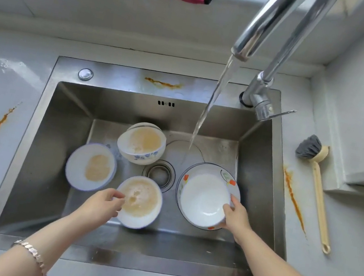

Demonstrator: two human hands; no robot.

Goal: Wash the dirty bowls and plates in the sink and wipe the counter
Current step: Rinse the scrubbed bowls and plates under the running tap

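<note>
Bowl of white glazed ceramic (204,200), clean inside, is gripped at its right rim by the curled fingers (235,200) of the right hand (236,215). Its mouth tilts upward over a flower-edged plate (226,175) by the right wall of the steel sink (66,118). The left hand (102,204) pinches the near rim of a brown-smeared bowl (141,203) mid-basin, mouth up. A cream-handled brush (319,192) lies along the right side of the worktop (4,84), bristles rearward.
</note>
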